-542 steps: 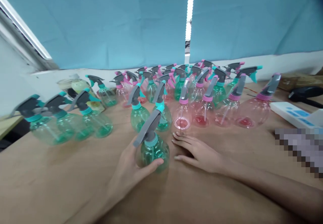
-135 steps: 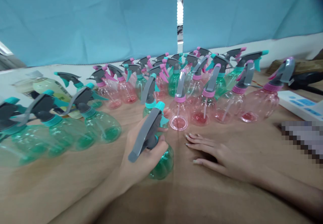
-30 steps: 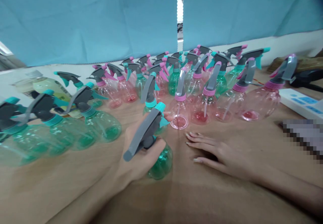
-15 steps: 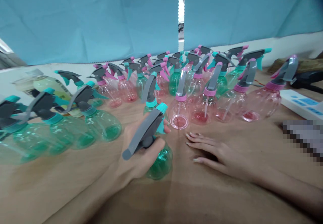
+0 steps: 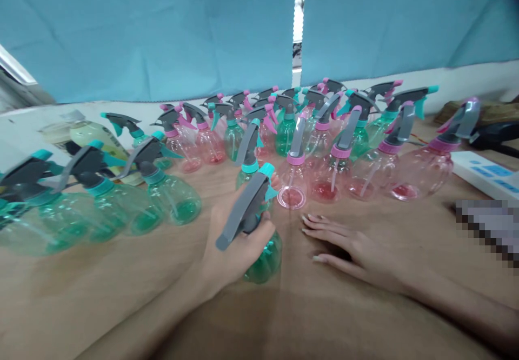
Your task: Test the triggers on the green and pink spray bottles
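Observation:
My left hand is wrapped round the neck of a green spray bottle with a grey and turquoise trigger head. The bottle stands near the middle of the table, its nozzle pointing away from me. My right hand lies palm down on the tabletop with its fingers stretched out, touching no bottle. Just beyond the held bottle stands another green spray bottle, partly hidden by my left hand. A pink spray bottle with a pink collar stands beyond the gap between my hands.
Several green spray bottles stand at the left. Several pink ones line the right, with more mixed bottles behind. A white device with blue keys and a blurred-out flat object lie at the right. A blue curtain hangs behind.
The view has shifted slightly, so most things appear a little further right. My left hand keeps its hold on the green spray bottle; my right hand stays flat on the table.

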Demonstrator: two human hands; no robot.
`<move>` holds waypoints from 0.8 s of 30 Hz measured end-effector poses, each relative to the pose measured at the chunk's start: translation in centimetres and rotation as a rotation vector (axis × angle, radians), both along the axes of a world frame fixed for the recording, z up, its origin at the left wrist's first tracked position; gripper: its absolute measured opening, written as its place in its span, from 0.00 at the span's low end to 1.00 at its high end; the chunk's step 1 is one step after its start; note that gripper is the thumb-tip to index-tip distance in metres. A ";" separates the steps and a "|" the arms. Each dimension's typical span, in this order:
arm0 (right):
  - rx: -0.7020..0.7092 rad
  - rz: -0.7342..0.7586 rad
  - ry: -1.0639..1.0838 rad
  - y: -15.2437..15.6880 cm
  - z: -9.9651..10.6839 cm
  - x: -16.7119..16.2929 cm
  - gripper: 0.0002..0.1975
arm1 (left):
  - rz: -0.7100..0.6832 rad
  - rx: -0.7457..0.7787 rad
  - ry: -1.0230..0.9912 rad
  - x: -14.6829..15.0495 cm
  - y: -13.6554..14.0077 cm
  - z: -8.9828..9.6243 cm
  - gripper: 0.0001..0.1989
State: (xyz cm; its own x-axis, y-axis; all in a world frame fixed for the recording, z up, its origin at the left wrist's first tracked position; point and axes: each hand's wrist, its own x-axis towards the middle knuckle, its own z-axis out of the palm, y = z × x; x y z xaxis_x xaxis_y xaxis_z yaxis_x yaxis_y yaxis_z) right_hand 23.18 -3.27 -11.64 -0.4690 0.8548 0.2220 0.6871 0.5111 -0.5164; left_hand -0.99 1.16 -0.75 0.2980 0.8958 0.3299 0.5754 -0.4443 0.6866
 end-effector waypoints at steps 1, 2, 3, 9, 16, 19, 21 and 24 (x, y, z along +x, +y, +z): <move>0.013 0.001 -0.007 0.0 0.0 0.0 0.26 | -0.005 0.010 -0.007 0.0 0.0 -0.2 0.02; 0.025 0.003 -0.016 0.0 0.0 -0.1 0.26 | -0.003 0.025 -0.014 0.0 0.1 -0.4 0.02; 0.039 0.001 -0.022 0.0 0.0 -0.2 0.26 | 0.001 0.041 -0.021 -0.1 0.1 -0.6 0.02; 0.110 -0.008 -0.029 -0.3 -0.1 -1.2 0.28 | -0.057 0.050 -0.053 -0.1 0.1 -0.7 0.08; 0.119 -0.033 0.022 -1.0 2.3 -5.0 0.36 | -0.118 0.023 -0.118 -0.5 -0.4 -0.7 0.07; 0.113 -0.013 0.103 -0.9 3.8 -7.4 0.41 | -0.129 0.039 -0.100 -0.7 -0.7 -0.5 0.06; 0.131 -0.035 0.145 -0.7 4.3 -8.8 0.41 | -0.133 0.050 -0.086 -1.0 -0.8 -0.3 0.08; 0.119 -0.077 0.171 -0.4 4.7 -10.4 0.33 | -0.116 0.051 -0.051 -1.8 -1.1 -0.1 0.10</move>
State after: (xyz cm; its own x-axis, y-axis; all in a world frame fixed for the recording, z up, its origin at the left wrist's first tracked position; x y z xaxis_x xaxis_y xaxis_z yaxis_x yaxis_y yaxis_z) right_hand 12.75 -3.67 -6.94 -0.3506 0.8496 0.3940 0.6340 0.5250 -0.5678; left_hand -2.79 0.11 -0.85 0.3798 0.8381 0.3916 0.4831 -0.5407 0.6886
